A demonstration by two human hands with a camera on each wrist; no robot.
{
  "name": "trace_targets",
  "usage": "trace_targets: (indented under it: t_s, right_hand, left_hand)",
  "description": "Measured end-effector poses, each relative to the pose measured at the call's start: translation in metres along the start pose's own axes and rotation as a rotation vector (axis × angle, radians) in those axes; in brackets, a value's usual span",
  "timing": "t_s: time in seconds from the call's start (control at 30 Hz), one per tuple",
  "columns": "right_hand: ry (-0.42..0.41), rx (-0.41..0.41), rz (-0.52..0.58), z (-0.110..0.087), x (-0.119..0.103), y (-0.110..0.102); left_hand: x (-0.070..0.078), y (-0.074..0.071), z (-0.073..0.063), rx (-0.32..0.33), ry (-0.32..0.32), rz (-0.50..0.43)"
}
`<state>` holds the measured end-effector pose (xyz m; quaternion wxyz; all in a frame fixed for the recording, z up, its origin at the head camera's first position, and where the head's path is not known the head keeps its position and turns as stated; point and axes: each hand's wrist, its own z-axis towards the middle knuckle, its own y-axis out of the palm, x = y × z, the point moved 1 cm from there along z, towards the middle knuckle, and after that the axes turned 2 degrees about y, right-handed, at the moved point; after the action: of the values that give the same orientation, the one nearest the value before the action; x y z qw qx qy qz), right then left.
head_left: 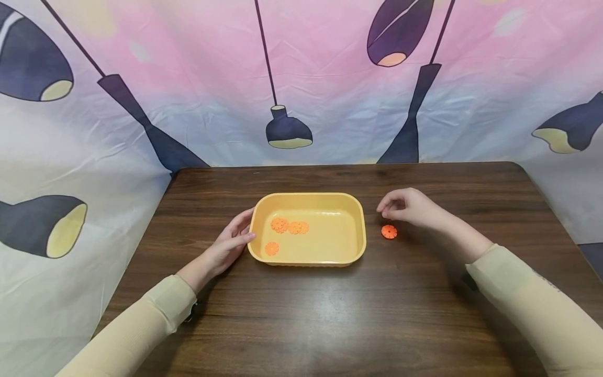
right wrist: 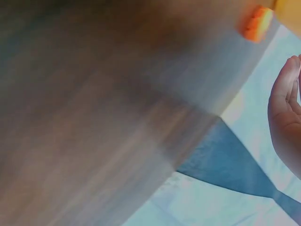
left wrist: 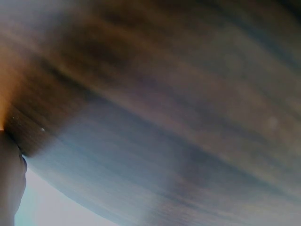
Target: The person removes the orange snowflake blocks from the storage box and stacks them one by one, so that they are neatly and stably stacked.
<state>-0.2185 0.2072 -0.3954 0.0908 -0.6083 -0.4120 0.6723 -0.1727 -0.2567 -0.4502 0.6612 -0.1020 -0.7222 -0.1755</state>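
Observation:
A yellow plastic tub [head_left: 306,262] stands on the table, several orange notched discs [head_left: 271,248] lying toward its left side. At the tub's left end my left hand [head_left: 228,246] grips the wall, thumb over the rim and fingers outside, partly hidden. My right hand [head_left: 414,207] hovers right of the tub with its fingers loosely bent toward the thumb, holding nothing visible. Just below those fingertips in the head view, one brighter orange notched disc [head_left: 389,232] lies on the wood. The right wrist view shows this disc [right wrist: 256,23] apart from the fingers.
The dark wood-grain table [head_left: 282,314] extends around the tub, its far edge close to a hanging cloth [head_left: 226,120] printed with lamps. The left wrist view holds mostly blurred tabletop [left wrist: 164,117].

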Motion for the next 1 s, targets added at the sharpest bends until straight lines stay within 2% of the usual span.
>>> trace_targets:
  t_s: [0.2,0.5,0.7,1.0]
  right_hand:
    - [-0.033,0.017,0.021,0.010,-0.017,0.001]
    - [-0.108,0.008,0.056,0.030,-0.047,0.018]
    - [-0.114,-0.020,0.099,0.046,-0.065,0.032]
    - [-0.170,-0.079,0.084,0.068,-0.081,0.059]
  left_hand:
    - [0.001,0.000,0.000,0.006,-0.005,0.007]
    - [0.001,0.001,0.000,0.015,-0.009,0.003]
    - [0.002,0.002,0.000,0.009,-0.012,0.004]
    - [0.004,0.003,-0.001,0.012,-0.021,-0.001]
